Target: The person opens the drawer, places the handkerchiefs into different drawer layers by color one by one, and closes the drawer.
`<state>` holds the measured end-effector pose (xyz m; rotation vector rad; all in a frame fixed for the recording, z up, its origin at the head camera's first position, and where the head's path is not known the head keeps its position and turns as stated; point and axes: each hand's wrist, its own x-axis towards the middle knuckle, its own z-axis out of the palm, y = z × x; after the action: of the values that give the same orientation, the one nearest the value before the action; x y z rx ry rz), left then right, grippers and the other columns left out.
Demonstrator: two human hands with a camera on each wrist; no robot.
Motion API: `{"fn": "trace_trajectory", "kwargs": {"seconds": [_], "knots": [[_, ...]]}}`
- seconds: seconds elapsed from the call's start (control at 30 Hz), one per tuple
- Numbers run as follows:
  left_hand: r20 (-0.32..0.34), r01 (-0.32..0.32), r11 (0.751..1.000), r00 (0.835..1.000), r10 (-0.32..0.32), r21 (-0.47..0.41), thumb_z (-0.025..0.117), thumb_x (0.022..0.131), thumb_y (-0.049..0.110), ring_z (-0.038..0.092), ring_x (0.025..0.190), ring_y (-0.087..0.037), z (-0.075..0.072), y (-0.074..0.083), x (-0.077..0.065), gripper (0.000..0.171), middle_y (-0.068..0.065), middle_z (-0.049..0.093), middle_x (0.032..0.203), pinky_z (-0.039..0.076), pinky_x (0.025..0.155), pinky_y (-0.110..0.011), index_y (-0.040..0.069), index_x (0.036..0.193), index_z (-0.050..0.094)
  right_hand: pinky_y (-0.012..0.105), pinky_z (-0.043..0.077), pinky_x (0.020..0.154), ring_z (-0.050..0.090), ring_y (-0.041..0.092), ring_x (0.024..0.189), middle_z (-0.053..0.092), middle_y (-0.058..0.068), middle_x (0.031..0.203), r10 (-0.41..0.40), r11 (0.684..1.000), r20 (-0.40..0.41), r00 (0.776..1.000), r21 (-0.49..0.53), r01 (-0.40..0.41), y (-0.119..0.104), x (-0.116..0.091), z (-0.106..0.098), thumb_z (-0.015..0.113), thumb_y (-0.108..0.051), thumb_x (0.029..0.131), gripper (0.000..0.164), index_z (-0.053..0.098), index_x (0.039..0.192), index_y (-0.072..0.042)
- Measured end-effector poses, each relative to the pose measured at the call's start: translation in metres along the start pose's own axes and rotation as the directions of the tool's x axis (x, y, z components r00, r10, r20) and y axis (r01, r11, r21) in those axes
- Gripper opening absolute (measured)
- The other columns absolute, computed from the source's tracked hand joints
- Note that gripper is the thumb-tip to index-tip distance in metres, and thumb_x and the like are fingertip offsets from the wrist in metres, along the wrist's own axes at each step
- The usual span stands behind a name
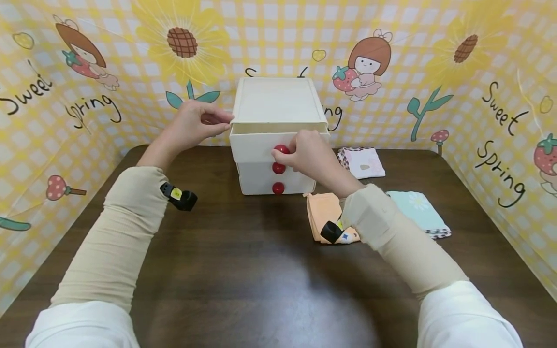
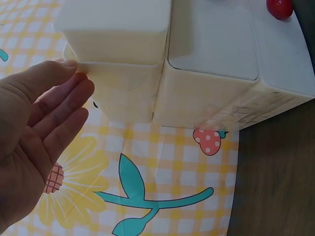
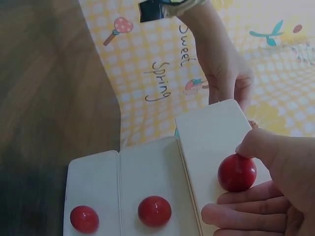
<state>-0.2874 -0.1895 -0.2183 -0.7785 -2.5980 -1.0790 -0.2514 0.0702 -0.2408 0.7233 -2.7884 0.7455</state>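
Observation:
A white three-drawer cabinet [image 1: 278, 99] stands at the back of the table, its top drawer [image 1: 256, 147] pulled partly out. My right hand [image 1: 311, 152] holds that drawer's round red knob [image 3: 237, 172], thumb on one side and fingers on the other. At the cabinet's upper left front edge, my left hand [image 1: 197, 124] pinches the rim with thumb and forefinger; the other fingers lie beside the side wall in the left wrist view. The middle knob [image 3: 154, 211] and bottom knob [image 3: 84, 219] are untouched. Inside the top drawer, little can be seen.
Right of the cabinet lie folded cloths: an orange one [image 1: 323, 212] partly under my right wrist, a light blue one [image 1: 415, 210], and a white one [image 1: 364, 163] farther back. A patterned yellow sheet [image 1: 278, 43] hangs behind the dark wooden table [image 1: 226, 280] and along its sides.

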Motion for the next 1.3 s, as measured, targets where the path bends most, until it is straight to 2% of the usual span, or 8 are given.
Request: {"fn": "trace_trajectory", "kwargs": {"seconds": [0.33,0.67,1.03,1.3], "knots": [[-0.012,0.004,1.000,1.000,-0.004,-0.001,0.066,0.084,0.006,0.059,0.073,0.005,0.002,-0.001,0.000,0.018,-0.018,0.065,0.102,0.046,0.063,-0.012,-0.002,0.101,0.069,0.024,0.030,0.040,0.049,0.014,0.040,0.053,-0.002,0.043,0.002,1.000,0.038,0.999,0.006,-0.003,-0.009,-0.021,-0.004,0.060,-0.038,0.086,0.051,0.054,0.044,-0.009],[-0.023,0.014,1.000,1.000,-0.014,-0.011,0.066,0.084,0.004,0.058,0.073,0.006,0.002,0.000,0.001,0.019,-0.018,0.064,0.105,0.047,0.064,-0.012,-0.003,0.101,0.069,0.023,0.023,0.040,0.034,0.009,0.037,0.036,-0.004,0.037,-0.092,0.993,-0.017,0.996,-0.073,0.091,-0.017,-0.037,-0.004,0.061,-0.037,0.085,0.055,0.043,0.039,-0.013],[-0.038,0.012,1.000,0.999,-0.012,-0.008,0.067,0.082,0.003,0.058,0.071,0.006,0.004,0.001,0.002,0.019,-0.019,0.065,0.103,0.047,0.063,-0.012,-0.003,0.100,0.069,0.023,0.023,0.041,0.033,0.008,0.040,0.033,-0.007,0.037,-0.102,0.992,-0.013,0.995,-0.078,0.101,-0.018,-0.051,-0.005,0.063,-0.037,0.083,0.054,0.040,0.039,-0.014],[-0.033,0.023,1.000,0.999,-0.024,-0.018,0.067,0.083,0.005,0.059,0.072,0.005,0.004,0.001,0.001,0.019,-0.018,0.065,0.104,0.046,0.063,-0.012,-0.002,0.100,0.069,0.023,0.024,0.041,0.033,0.008,0.040,0.033,-0.007,0.038,-0.083,0.995,0.038,0.996,-0.051,0.085,-0.019,-0.059,-0.007,0.062,-0.037,0.083,0.052,0.041,0.042,-0.014]]}}
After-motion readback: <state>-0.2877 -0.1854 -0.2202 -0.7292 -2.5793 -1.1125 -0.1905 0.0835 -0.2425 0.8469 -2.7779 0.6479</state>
